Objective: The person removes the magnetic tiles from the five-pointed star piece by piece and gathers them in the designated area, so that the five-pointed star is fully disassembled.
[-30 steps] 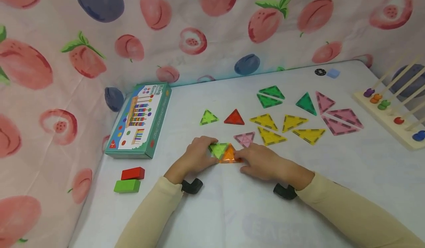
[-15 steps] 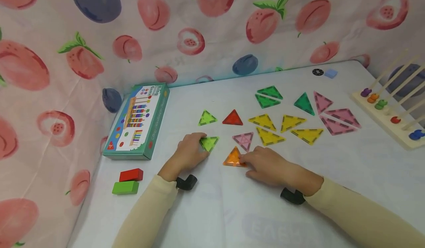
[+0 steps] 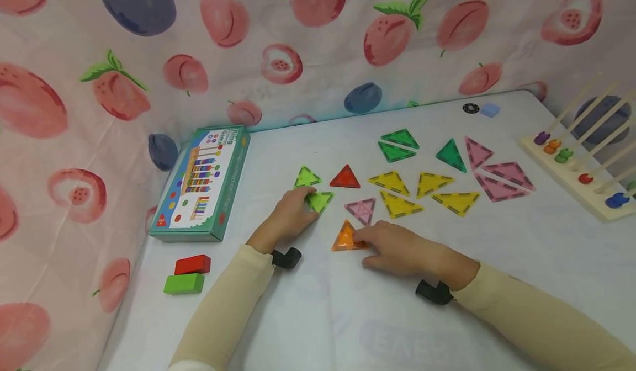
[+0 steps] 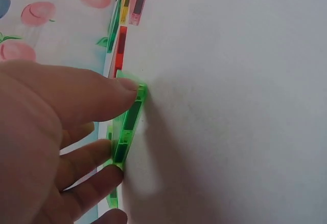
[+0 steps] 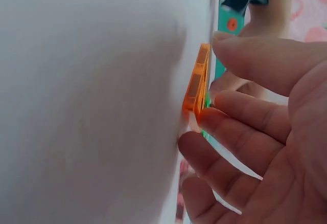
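My left hand [image 3: 287,217] pinches a light green triangular magnetic tile [image 3: 320,200] by its edges. In the left wrist view the thumb sits at one corner of this tile [image 4: 132,119] and fingers at another. Just beyond it lies a second light green triangle tile [image 3: 305,177], with a red triangle tile [image 3: 345,177] to its right. My right hand [image 3: 404,248] touches the right corner of an orange triangle tile [image 3: 343,238] with its fingertips. In the right wrist view its thumb stands apart from the orange tile [image 5: 196,81]. A pink triangle tile [image 3: 361,209] lies beyond the orange one.
Yellow tiles [image 3: 397,204], green tiles [image 3: 451,155] and larger pink tiles [image 3: 499,186] lie to the right. A peg board [image 3: 566,178] with coloured rings is at far right. On the left are a game box [image 3: 199,183] and red and green blocks [image 3: 184,284].
My left hand drew the light green tile left, away from the orange tile, then moved it forward to the other light green tile. My right hand shifted slightly with the orange tile.
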Demonstrator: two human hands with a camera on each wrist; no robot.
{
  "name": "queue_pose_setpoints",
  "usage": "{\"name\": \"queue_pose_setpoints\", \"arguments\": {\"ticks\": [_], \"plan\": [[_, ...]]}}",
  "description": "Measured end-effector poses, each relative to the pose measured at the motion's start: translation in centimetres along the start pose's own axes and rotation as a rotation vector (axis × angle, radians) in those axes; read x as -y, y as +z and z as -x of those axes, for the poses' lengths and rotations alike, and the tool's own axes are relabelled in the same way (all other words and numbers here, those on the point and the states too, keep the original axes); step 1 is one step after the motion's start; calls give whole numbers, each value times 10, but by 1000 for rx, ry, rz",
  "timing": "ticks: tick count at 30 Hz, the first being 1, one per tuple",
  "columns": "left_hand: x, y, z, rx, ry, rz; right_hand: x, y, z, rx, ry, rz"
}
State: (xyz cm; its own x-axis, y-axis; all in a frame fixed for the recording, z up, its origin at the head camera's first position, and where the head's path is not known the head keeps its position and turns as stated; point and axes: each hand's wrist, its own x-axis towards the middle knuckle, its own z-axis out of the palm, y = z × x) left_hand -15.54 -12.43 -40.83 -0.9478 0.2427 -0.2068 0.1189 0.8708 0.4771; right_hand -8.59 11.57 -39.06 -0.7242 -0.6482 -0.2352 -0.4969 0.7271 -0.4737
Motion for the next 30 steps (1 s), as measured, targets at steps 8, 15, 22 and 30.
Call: {"name": "queue_pose_setpoints", "arguments": {"ticks": [8, 15, 22, 30], "plan": [[-1, -2, -1, 55, 51, 17, 7, 2, -5, -34, -118, -33], [-2, -5, -3, 50, 57, 52, -1, -4, -27, -48, -153, 105], [-4, -5, -6, 66, 60, 62, -3, -7, -34, 8, -66, 102], [-4, -5, -8, 66, 38, 47, -4, -10, -33, -119, -22, 156]]}}
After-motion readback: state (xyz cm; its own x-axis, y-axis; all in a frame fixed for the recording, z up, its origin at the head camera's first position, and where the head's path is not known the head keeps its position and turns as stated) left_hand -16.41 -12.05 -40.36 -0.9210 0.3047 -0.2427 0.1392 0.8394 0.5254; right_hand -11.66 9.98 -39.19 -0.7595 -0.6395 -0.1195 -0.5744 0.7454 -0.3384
